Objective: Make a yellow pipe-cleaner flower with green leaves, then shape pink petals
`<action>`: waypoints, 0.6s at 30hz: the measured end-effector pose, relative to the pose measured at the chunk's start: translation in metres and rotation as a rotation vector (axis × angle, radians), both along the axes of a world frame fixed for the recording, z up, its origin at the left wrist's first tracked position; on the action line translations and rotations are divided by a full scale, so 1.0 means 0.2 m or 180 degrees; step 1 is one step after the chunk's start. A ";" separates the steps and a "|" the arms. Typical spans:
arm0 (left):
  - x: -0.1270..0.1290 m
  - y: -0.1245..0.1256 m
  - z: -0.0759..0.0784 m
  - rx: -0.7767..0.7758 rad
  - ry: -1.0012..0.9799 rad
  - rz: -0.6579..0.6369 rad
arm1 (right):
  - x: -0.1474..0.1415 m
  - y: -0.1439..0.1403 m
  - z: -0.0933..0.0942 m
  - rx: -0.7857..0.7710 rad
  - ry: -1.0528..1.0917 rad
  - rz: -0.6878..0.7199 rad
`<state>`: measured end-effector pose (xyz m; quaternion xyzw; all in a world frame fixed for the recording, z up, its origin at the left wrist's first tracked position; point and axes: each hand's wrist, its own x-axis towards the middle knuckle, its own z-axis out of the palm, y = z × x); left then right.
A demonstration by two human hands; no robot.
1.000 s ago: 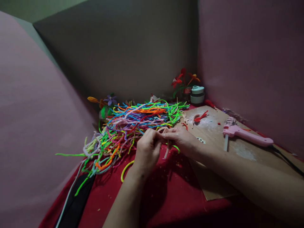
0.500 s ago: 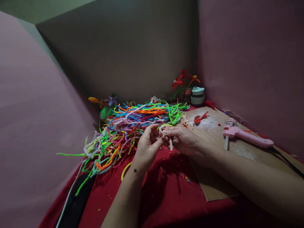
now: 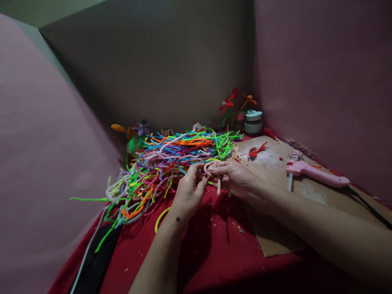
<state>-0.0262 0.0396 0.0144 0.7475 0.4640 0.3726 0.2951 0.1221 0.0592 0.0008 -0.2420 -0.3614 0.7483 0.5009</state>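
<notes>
Between my two hands is a pale pink pipe cleaner (image 3: 218,185), bent into a loop, with one straight end hanging down. My left hand (image 3: 192,185) pinches the loop's left side between thumb and fingers. My right hand (image 3: 235,176) is closed on the top and right of it. Fingers hide part of the bend. Just behind my hands lies a big tangled heap of colourful pipe cleaners (image 3: 180,153), spreading to the left over the red cloth (image 3: 214,253).
A pink glue gun (image 3: 318,173) with a cord rests on a brown board (image 3: 275,241) at the right, near red pipe cleaner pieces (image 3: 257,151). Behind stand a pale green-lidded container (image 3: 253,121), red flowers (image 3: 228,104) and a purple flower (image 3: 141,128). Walls close in the sides.
My left fingers have shifted slightly down and left along the pipe cleaner, and its loop shows more openly. My right hand keeps its hold. The whole view has shifted a little.
</notes>
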 end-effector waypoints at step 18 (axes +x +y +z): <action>0.00 -0.03 0.07 -0.1271 -0.0841 -0.0312 | 0.00 -0.01 0.01 0.0423 -0.0225 0.0111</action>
